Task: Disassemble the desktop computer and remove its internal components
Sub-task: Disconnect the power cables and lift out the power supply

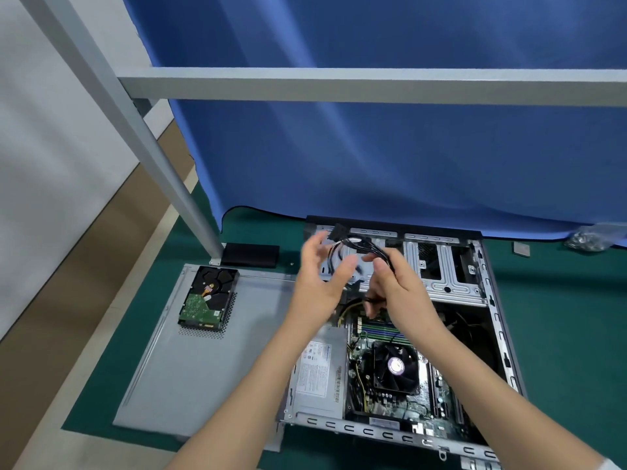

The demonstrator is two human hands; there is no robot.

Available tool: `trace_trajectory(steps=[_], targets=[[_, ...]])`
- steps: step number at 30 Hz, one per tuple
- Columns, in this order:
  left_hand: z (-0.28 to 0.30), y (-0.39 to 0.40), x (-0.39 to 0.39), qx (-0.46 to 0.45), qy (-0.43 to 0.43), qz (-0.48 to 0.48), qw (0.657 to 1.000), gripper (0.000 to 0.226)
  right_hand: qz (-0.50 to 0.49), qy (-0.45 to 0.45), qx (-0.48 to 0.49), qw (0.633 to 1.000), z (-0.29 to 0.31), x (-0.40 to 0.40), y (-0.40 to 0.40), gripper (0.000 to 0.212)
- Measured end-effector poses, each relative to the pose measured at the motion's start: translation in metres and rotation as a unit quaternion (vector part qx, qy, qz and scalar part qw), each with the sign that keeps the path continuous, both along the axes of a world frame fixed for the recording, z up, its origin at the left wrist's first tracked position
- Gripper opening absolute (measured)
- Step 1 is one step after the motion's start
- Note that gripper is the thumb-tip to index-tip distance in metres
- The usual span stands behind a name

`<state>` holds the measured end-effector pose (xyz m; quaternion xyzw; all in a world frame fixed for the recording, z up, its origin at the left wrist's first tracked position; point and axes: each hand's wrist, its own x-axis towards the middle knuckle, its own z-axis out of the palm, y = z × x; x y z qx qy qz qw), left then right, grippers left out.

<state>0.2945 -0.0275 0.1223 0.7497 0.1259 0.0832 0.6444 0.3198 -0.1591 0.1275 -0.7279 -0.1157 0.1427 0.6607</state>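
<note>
The open desktop case (502, 334) lies on its side on the green mat. Inside it I see the grey power supply (319, 371), the black CPU fan (395, 366) and the motherboard (383, 407). My right hand (397, 286) is raised over the drive cage (441, 269) and grips a bundle of black power cables (359, 244) ending in a black connector (339, 230). My left hand (322, 276) hovers beside the bundle with its fingers spread and blurred, holding nothing. A removed hard drive (208, 298) rests board-side up on the detached side panel (207, 361).
A blue curtain (390, 147) hangs right behind the case. A grey metal frame post (183, 198) stands at the back left beside a black box (251, 254). A bag of small parts (590, 239) and a small square chip (521, 249) lie at the back right.
</note>
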Motion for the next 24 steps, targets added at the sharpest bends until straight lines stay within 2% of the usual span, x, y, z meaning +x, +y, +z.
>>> trace_trajectory(steps=[2, 4, 6, 8, 10, 11, 13, 16, 19, 20, 22, 24], targets=[[-0.004, -0.008, 0.0, -0.077, 0.029, -0.007, 0.997, 0.074, 0.012, -0.005, -0.001, 1.0, 0.001, -0.003, 0.01, 0.019], [-0.008, -0.019, 0.002, -0.149, 0.04, 0.07, 0.986, 0.063, 0.01, -0.007, -0.003, 1.0, 0.0, -0.005, 0.018, 0.019], [-0.005, -0.022, 0.006, -0.118, 0.061, 0.193, 0.972, 0.067, 0.006, -0.02, -0.019, 1.0, -0.001, -0.006, 0.024, 0.021], [-0.002, -0.016, 0.008, -0.068, 0.016, 0.28, 0.957, 0.088, 0.006, -0.025, -0.018, 1.0, -0.002, -0.005, 0.025, 0.023], [0.001, -0.005, 0.007, -0.038, -0.04, 0.22, 0.974, 0.102, 0.01, -0.025, 0.0, 1.0, -0.002, -0.003, 0.023, 0.023], [0.003, 0.0, 0.007, -0.038, -0.042, 0.154, 0.986, 0.099, 0.011, -0.029, 0.007, 0.999, -0.001, -0.002, 0.023, 0.023], [0.005, 0.005, 0.006, -0.074, -0.019, 0.056, 0.995, 0.079, 0.002, -0.041, 0.007, 0.999, 0.0, 0.001, 0.024, 0.024], [0.002, -0.005, 0.007, -0.201, 0.01, 0.094, 0.975, 0.061, -0.047, -0.048, 0.004, 0.998, -0.001, 0.003, 0.031, 0.019], [0.003, -0.023, 0.007, -0.225, 0.019, 0.12, 0.967, 0.066, -0.082, -0.072, -0.016, 0.994, -0.004, 0.002, 0.04, 0.013], [0.005, -0.025, 0.008, -0.228, 0.016, 0.125, 0.966, 0.07, -0.062, -0.089, -0.04, 0.993, -0.002, 0.002, 0.044, 0.014], [0.011, -0.017, 0.013, -0.222, 0.004, 0.152, 0.963, 0.069, 0.021, -0.133, -0.097, 0.986, 0.001, 0.002, 0.052, 0.03], [0.014, 0.003, 0.02, -0.198, -0.006, 0.182, 0.963, 0.059, 0.081, -0.21, -0.186, 0.957, 0.003, 0.006, 0.059, 0.042]])
